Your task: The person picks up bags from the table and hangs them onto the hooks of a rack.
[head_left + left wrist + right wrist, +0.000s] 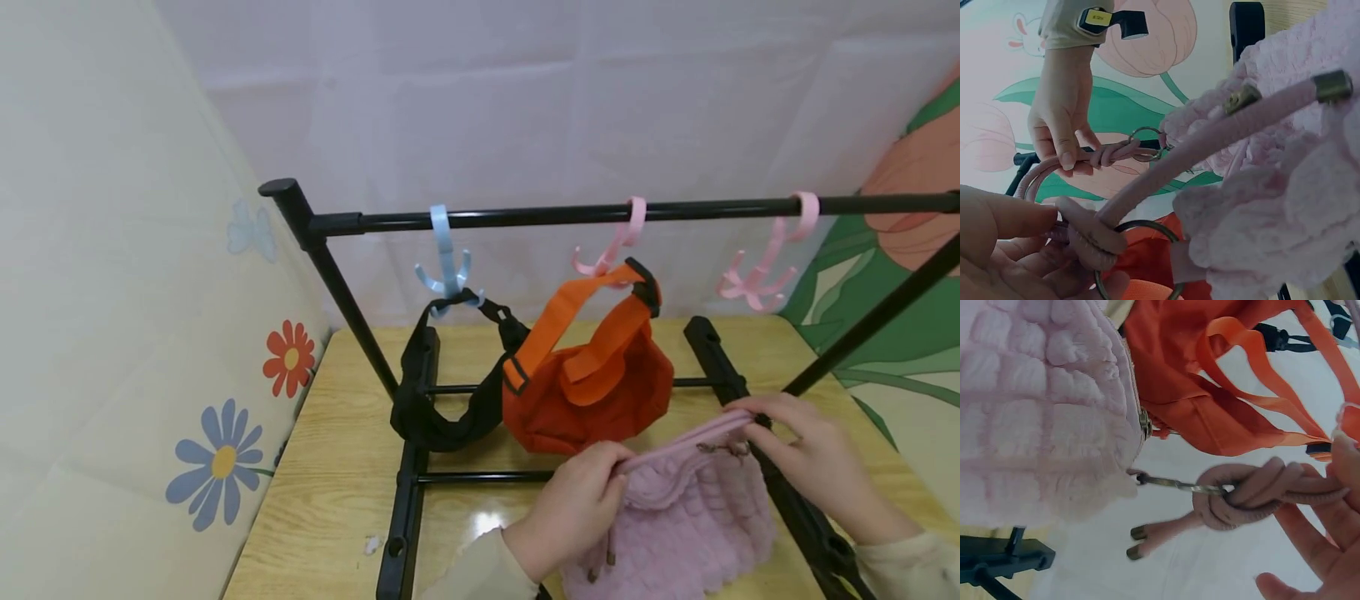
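Note:
A pink plush handbag [686, 533] hangs low in front of the rack from its cord handle [686, 440], which both hands hold. My left hand [573, 504] grips the left end of the handle; in the left wrist view its thumb and fingers pinch the cord beside a knot [1088, 240] on a metal ring [1144, 226]. The right end is held by my right hand [806, 454], fingers curled round the cord next to another knot [1235, 494]. Just beyond the handbag, an orange bag [592, 392] hangs by its strap from a pink hook [618, 242].
A black rack bar [525, 218] spans the view above a wooden table [322, 483]. From its blue hook [445, 258] hangs a black bag [442, 425]. Another pink hook [761, 267] hangs bare at the right. Slanted rack posts [337, 292] stand at both sides.

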A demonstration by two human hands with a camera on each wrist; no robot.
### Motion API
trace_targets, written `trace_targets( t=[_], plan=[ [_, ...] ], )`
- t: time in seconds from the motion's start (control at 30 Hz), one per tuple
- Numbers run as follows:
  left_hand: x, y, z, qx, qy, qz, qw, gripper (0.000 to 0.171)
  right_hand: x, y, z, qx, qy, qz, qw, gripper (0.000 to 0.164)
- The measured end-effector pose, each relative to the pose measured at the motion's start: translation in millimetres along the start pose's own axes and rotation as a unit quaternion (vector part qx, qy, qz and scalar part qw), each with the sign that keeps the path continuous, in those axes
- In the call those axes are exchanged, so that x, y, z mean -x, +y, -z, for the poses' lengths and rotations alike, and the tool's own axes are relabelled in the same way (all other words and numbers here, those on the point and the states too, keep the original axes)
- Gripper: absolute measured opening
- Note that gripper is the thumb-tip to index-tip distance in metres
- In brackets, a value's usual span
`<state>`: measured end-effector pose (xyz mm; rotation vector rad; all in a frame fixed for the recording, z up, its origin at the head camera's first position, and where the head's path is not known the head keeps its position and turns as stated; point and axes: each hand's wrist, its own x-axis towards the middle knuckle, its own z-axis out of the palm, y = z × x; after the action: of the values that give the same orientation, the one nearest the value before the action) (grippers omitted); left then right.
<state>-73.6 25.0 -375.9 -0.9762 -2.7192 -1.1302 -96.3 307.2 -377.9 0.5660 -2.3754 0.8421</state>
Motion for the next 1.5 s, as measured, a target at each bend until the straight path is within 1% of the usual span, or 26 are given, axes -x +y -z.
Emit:
trace_targets(
  t=[0.03, 0.1, 0.2, 0.23, 0.27, 0.33, 0.43, 0.53, 0.77, 0.87, 1.0, 1.1, 1.17, 1.2, 1.23, 1.27, 1.33, 1.37, 1.47, 1.5],
  plan=[
    [-0.7, 0.3, 0.7, -0.001, -0.006, 0.000, 1.0000, 0.018, -1.3, -1.5, 1.1, -0.006, 0.012, 0.004, 1.000, 0.015],
    [-2.5, 1.3, 2.5, 0.002, -0.026, 0.003, 0.9997, 0.019, -4.1, -5.5, 3.7, -0.011, 0.038, 0.014, 0.999, 0.032],
    [-5.5, 2.5, 3.4, 0.007, -0.057, 0.008, 0.9983, 0.023, -9.9, -13.1, 8.3, 0.004, 0.073, 0.036, 0.997, 0.061],
    [-6.2, 2.9, 3.1, 0.009, -0.065, 0.007, 0.9978, 0.024, -12.3, -15.7, 10.2, 0.013, 0.083, 0.045, 0.995, 0.069],
    [-6.6, 3.3, 2.9, 0.010, -0.072, 0.007, 0.9973, 0.025, -14.5, -18.4, 12.4, 0.020, 0.088, 0.050, 0.995, 0.071],
    [-7.5, 4.1, 1.5, 0.008, -0.075, -0.001, 0.9971, 0.025, -18.6, -22.7, 17.3, 0.029, 0.092, 0.054, 0.994, 0.074],
    [-8.4, 5.6, -0.1, -0.004, -0.064, -0.016, 0.9978, 0.023, -24.1, -26.7, 24.6, 0.036, 0.093, 0.057, 0.993, 0.076],
    [-10.6, 7.8, -1.1, -0.009, -0.055, -0.031, 0.9980, 0.019, -26.5, -28.7, 30.5, 0.042, 0.092, 0.051, 0.994, 0.077],
    [-14.6, 10.4, -4.1, -0.003, -0.057, -0.064, 0.9964, 0.020, -28.4, -31.5, 35.3, 0.055, 0.099, 0.038, 0.993, 0.077],
    [-15.4, 10.9, -4.9, 0.002, -0.055, -0.062, 0.9965, 0.021, -29.8, -32.3, 36.2, 0.060, 0.097, 0.033, 0.993, 0.079],
    [-16.9, 11.7, -5.7, 0.007, -0.048, -0.047, 0.9977, 0.023, -32.8, -31.8, 37.6, 0.068, 0.099, 0.033, 0.992, 0.082],
    [-19.3, 12.6, -5.6, 0.014, -0.049, -0.039, 0.9979, 0.022, -36.3, -31.0, 39.7, 0.073, 0.104, 0.039, 0.991, 0.082],
    [-21.4, 13.9, -4.7, 0.015, -0.047, -0.040, 0.9980, 0.021, -39.0, -30.5, 41.5, 0.070, 0.105, 0.039, 0.991, 0.081],
    [-22.6, 14.8, -4.0, 0.017, -0.045, -0.040, 0.9980, 0.020, -39.8, -30.6, 42.7, 0.071, 0.103, 0.033, 0.992, 0.074],
    [-23.6, 15.8, -2.9, 0.019, -0.045, -0.039, 0.9981, 0.019, -40.7, -30.6, 43.9, 0.074, 0.100, 0.025, 0.992, 0.063],
    [-24.6, 16.9, -1.8, 0.019, -0.042, -0.038, 0.9982, 0.018, -41.3, -30.6, 45.0, 0.075, 0.094, 0.010, 0.993, 0.051],
    [-26.4, 19.4, 0.6, 0.018, -0.037, -0.035, 0.9985, 0.018, -42.4, -31.7, 47.4, 0.081, 0.079, -0.034, 0.993, 0.026],
    [-26.9, 20.7, 2.0, 0.019, -0.037, -0.030, 0.9987, 0.018, -42.8, -32.3, 48.3, 0.085, 0.073, -0.055, 0.992, 0.017],
    [-28.5, 24.9, 5.3, 0.018, -0.033, -0.014, 0.9992, 0.019, -44.3, -34.6, 49.8, 0.101, 0.062, -0.110, 0.987, 0.025],
    [-29.0, 26.1, 6.3, 0.017, -0.033, -0.009, 0.9993, 0.019, -44.8, -35.1, 49.9, 0.105, 0.065, -0.115, 0.986, 0.024]
  ],
)
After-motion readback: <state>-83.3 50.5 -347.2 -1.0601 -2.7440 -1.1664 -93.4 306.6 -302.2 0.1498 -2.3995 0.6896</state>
